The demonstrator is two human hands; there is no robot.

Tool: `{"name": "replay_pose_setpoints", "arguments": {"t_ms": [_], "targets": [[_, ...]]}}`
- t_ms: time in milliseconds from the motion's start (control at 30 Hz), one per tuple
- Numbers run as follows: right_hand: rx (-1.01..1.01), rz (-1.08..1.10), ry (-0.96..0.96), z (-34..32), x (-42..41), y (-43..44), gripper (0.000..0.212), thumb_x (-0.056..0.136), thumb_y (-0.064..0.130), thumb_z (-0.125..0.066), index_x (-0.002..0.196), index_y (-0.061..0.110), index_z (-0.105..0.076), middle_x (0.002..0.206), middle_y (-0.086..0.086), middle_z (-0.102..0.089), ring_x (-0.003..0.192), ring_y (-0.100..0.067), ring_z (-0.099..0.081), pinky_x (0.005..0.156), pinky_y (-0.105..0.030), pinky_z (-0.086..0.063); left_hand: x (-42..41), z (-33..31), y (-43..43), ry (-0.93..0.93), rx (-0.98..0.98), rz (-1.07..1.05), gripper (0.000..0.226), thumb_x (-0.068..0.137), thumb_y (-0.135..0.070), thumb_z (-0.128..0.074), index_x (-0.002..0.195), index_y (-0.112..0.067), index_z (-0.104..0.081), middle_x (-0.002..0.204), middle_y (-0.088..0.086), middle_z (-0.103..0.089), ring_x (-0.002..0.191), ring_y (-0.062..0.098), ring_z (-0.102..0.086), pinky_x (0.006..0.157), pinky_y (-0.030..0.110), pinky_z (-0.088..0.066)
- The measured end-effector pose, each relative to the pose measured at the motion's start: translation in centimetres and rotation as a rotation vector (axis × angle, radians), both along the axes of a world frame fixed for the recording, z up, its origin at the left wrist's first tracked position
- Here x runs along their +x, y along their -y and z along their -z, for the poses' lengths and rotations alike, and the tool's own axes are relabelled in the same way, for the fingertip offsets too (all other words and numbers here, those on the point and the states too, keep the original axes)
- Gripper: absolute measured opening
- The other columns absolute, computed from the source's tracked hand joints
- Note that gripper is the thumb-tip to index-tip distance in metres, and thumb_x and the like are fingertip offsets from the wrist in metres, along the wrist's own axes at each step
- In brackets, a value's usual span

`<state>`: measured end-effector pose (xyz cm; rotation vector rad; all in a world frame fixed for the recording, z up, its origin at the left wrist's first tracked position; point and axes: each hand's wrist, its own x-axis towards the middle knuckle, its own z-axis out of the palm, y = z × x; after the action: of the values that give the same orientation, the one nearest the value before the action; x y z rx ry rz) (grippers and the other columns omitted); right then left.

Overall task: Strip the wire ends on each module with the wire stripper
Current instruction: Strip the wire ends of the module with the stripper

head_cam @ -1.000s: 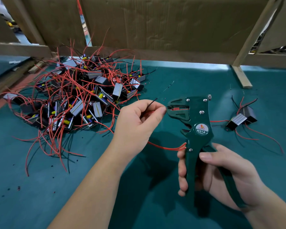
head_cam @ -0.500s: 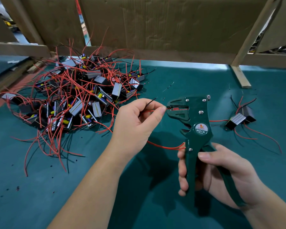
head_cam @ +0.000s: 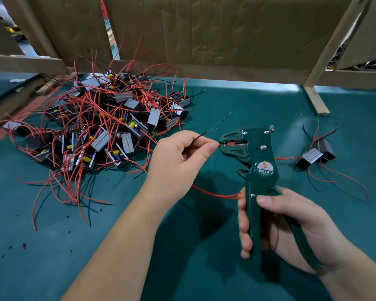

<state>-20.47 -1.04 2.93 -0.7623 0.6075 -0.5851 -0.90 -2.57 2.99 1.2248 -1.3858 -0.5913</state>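
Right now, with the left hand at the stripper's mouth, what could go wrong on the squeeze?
1. The left hand pinches right at the mouth of the wire stripper; a fingertip could get nipped as it closes.
2. The red wire ends at the handles by the right hand; it may get caught between them.
3. The black wire juts from the left hand's grip, close to the mouth, and might stray in.

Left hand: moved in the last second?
No, barely: the left hand keeps its spot beside the module pile, thumb at most a hair right, nearer the wire stripper.
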Motion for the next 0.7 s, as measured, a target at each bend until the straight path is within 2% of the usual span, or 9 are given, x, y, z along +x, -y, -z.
{"name": "replay_pose_setpoints", "arguments": {"t_ms": [67,133,200,233,267,333,433,567,700], "targets": [[0.009,0.083,-0.029,0.0,0.5,-0.1,0.039,0.053,0.029,-0.084,0.072,0.004,-0.061,0.058,-0.016,-0.05,0.038,-0.025,-0.047,0.042,-0.032,-0.045,0.0,0.3,0.1,-0.003,0.032,0.02,0.01,0.092,-0.019,-0.061,0.086,-0.021,-0.068,0.059,-0.021,-0.057,0.054,-0.006,-0.047,0.057,0.006,-0.034],[0.037,0.174,-0.051,0.2,0.9,0.0,0.032,0.056,0.029,-0.077,0.068,0.007,-0.057,0.054,-0.011,-0.046,0.034,-0.02,-0.04,0.037,-0.025,-0.039,-0.1,0.7,0.3,0.056,0.096,0.06,0.025,0.095,-0.03,-0.046,0.092,-0.018,-0.068,0.065,-0.017,-0.053,0.061,-0.006,-0.046,0.063,0.013,-0.038],[0.054,0.204,0.02,0.4,1.0,0.4,0.039,0.051,0.033,-0.082,0.073,0.007,-0.064,0.059,-0.011,-0.052,0.041,-0.023,-0.048,0.041,-0.031,-0.046,-0.5,1.1,0.3,0.122,0.161,0.123,0.031,0.098,-0.03,-0.04,0.073,-0.021,-0.057,0.078,-0.006,-0.055,0.071,0.0,-0.045,0.071,0.019,-0.04],[0.054,0.206,0.09,0.4,0.9,0.6,0.044,0.048,0.033,-0.085,0.079,0.007,-0.068,0.066,-0.014,-0.057,0.049,-0.026,-0.055,0.048,-0.036,-0.051,-0.7,1.2,0.3,0.119,0.172,0.131,0.033,0.099,-0.027,-0.042,0.068,-0.025,-0.053,0.081,0.002,-0.057,0.072,0.002,-0.044,0.07,0.018,-0.039],[0.05,0.217,0.157,0.4,0.8,0.8,0.048,0.048,0.033,-0.086,0.084,0.005,-0.07,0.073,-0.016,-0.061,0.058,-0.03,-0.06,0.057,-0.041,-0.055,-0.8,1.2,0.4,0.066,0.181,0.116,0.034,0.099,-0.026,-0.043,0.066,-0.028,-0.052,0.081,0.007,-0.058,0.067,0.003,-0.042,0.066,0.018,-0.038],[0.024,0.267,0.221,0.4,0.4,1.3,0.053,0.047,0.029,-0.085,0.091,0.003,-0.07,0.087,-0.02,-0.063,0.07,-0.033,-0.063,0.067,-0.047,-0.057,-1.0,0.9,0.5,-0.166,0.201,0.09,0.029,0.099,-0.021,-0.045,0.074,-0.027,-0.062,0.08,0.006,-0.055,0.058,0.005,-0.037,0.061,0.021,-0.033],[-0.007,0.301,0.196,0.4,0.0,1.7,0.053,0.048,0.027,-0.08,0.093,0.002,-0.069,0.104,-0.023,-0.062,0.072,-0.035,-0.064,0.067,-0.049,-0.056,-1.0,0.5,0.7,-0.572,0.268,0.132,0.029,0.101,-0.007,-0.04,0.093,-0.014,-0.067,0.068,-0.003,-0.051,0.056,0.006,-0.036,0.06,0.018,-0.033],[-0.044,0.192,0.195,0.4,0.0,1.5,0.066,0.045,0.027,-0.087,0.103,0.0,-0.069,0.097,-0.024,-0.06,0.075,-0.038,-0.064,0.073,-0.053,-0.055,-1.1,-0.2,0.4,-0.938,0.333,0.286,0.026,0.1,-0.007,-0.035,0.093,-0.01,-0.06,0.063,-0.005,-0.05,0.052,0.006,-0.04,0.063,0.022,-0.036],[-0.134,0.047,0.126,0.6,0.9,0.2,0.071,0.047,0.022,-0.09,0.108,-0.005,-0.064,0.084,-0.03,-0.06,0.073,-0.042,-0.064,0.072,-0.055,-0.052,-1.7,-0.5,0.2,-1.1,0.317,0.331,0.024,0.098,-0.007,-0.035,0.091,-0.013,-0.056,0.064,-0.005,-0.053,0.054,0.006,-0.05,0.065,0.02,-0.045]]}}
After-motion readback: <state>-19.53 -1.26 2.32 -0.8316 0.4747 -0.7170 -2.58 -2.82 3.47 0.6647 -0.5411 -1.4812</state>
